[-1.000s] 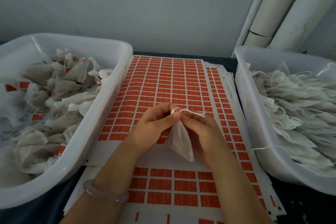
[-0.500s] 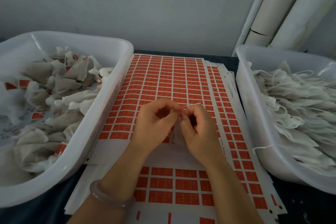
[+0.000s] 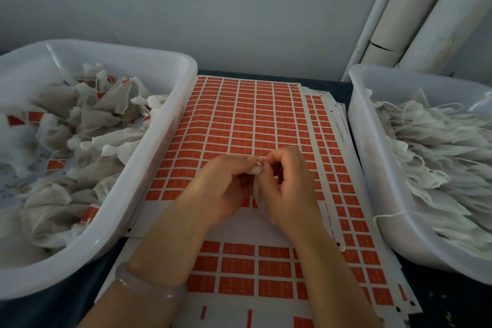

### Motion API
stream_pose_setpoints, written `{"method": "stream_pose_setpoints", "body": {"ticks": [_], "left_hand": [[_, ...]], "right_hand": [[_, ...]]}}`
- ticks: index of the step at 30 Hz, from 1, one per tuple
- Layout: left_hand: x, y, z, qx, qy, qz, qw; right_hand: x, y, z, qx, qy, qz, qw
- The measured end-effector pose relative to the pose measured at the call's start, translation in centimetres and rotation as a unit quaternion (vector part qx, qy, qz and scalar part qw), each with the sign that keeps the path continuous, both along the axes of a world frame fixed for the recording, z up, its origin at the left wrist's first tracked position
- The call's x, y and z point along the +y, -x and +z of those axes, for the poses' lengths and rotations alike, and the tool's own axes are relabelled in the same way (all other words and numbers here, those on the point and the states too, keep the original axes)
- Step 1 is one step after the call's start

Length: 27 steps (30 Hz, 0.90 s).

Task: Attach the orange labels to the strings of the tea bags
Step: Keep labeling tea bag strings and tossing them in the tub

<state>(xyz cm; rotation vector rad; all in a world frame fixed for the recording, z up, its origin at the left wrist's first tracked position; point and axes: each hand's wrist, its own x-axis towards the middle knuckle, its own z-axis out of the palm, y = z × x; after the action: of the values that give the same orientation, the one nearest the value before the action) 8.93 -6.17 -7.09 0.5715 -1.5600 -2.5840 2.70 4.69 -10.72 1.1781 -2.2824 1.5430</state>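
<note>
Over the middle of the sheet of orange labels (image 3: 239,120), both my hands work on one white tea bag (image 3: 256,169). My left hand (image 3: 218,189) pinches the gathered top of the bag between thumb and fingers. My right hand (image 3: 288,189) is curled close against it, its fingertips pinching at the bag's top where the string sits. Most of the bag hangs hidden behind and between my hands. The string itself is too thin to make out.
A white tub (image 3: 149,168) on the left holds several tea bags with orange labels on them. A white tub (image 3: 372,194) on the right holds several unlabelled bags with loose strings. More label sheets (image 3: 255,269) lie stacked under my wrists. White pipes (image 3: 426,21) stand at the back right.
My hands have closed in tighter round the bag's top. The bag, which hung in plain view a second ago, is now mostly hidden between them.
</note>
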Motion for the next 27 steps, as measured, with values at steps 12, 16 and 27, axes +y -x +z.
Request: {"method": "stream_pose_setpoints", "body": {"ticks": [12, 16, 27], "left_hand": [[0.0, 0.5, -1.0, 0.005, -0.023, 0.032, 0.999], [0.6, 0.7, -1.2, 0.006, 0.11, 0.056, 0.992], [0.9, 0.4, -1.0, -0.018, 0.323, 0.037, 0.946]], "right_hand": [[0.7, -0.1, 0.6, 0.017, 0.086, -0.028, 0.996], [0.9, 0.1, 0.5, -0.058, 0.051, -0.052, 0.996], [0.9, -0.1, 1.1, -0.177, 0.164, -0.095, 0.966]]}}
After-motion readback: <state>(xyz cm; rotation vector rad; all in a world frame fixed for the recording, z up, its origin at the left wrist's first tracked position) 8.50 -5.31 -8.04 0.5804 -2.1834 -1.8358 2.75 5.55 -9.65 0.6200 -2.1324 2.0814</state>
